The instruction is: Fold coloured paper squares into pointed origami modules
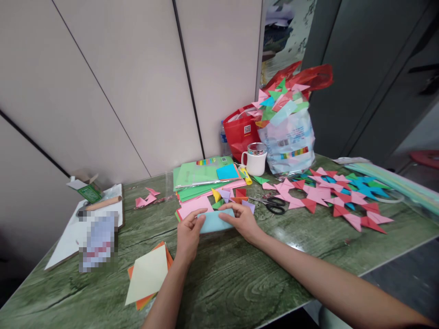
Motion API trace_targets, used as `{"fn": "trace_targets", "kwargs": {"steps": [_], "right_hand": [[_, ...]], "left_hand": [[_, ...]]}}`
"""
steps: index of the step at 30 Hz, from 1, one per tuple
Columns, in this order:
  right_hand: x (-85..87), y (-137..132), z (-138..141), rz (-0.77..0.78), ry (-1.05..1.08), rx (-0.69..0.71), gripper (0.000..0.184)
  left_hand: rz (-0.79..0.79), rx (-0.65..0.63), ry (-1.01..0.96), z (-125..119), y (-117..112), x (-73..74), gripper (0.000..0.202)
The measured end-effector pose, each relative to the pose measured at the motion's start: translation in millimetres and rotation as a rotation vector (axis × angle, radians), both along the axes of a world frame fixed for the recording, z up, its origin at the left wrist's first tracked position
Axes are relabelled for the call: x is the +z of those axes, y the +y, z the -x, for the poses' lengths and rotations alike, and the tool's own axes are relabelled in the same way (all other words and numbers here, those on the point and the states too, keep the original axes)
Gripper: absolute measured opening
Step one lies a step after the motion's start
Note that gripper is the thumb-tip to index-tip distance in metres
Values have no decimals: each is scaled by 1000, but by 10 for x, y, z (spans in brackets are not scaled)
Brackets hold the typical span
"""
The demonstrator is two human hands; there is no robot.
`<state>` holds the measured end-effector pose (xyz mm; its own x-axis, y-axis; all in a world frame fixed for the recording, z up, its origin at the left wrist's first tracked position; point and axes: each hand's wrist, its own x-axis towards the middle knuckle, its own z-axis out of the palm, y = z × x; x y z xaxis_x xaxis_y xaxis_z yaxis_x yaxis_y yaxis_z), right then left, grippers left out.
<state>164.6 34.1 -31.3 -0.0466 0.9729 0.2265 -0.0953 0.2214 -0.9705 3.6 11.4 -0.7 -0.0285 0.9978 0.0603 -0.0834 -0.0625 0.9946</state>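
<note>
A light blue strip of folded paper (215, 222) is held between both hands, just above the green wood-patterned table. My left hand (189, 233) pinches its left end, thumb in front and fingers behind. At the other end, my right hand (242, 221) grips the upper right corner with thumb and fingers. Small folded paper pieces (224, 195) in yellow, purple, orange and green lie right behind the strip. Pink sheets (195, 207) are partly covered by my left fingers. Scissors (274, 204) with black handles rest to the right of my right hand.
Green paper packs (206, 171) lie at the back, beside a white mug (255, 161) and a bag (288, 137) full of folded pieces. Pink and red star shapes (318, 194) spread across the right. Cream and orange sheets (147, 274) sit front left, near a hammer (103, 203) on a white board.
</note>
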Motion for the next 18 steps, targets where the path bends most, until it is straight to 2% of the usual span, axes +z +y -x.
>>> {"fn": "trace_targets", "kwargs": {"steps": [3, 9, 14, 18], "right_hand": [[2, 0, 3, -1, -6, -13, 24], [18, 8, 14, 43, 150, 48, 28], [51, 12, -4, 29, 103, -20, 27], [83, 4, -12, 55, 120, -8, 27]], "left_hand": [[-15, 10, 9, 2, 7, -6, 31], [-65, 54, 37, 16, 20, -20, 26], [-121, 88, 88, 35, 31, -13, 22], [-163, 117, 128, 43, 34, -4, 19]]}}
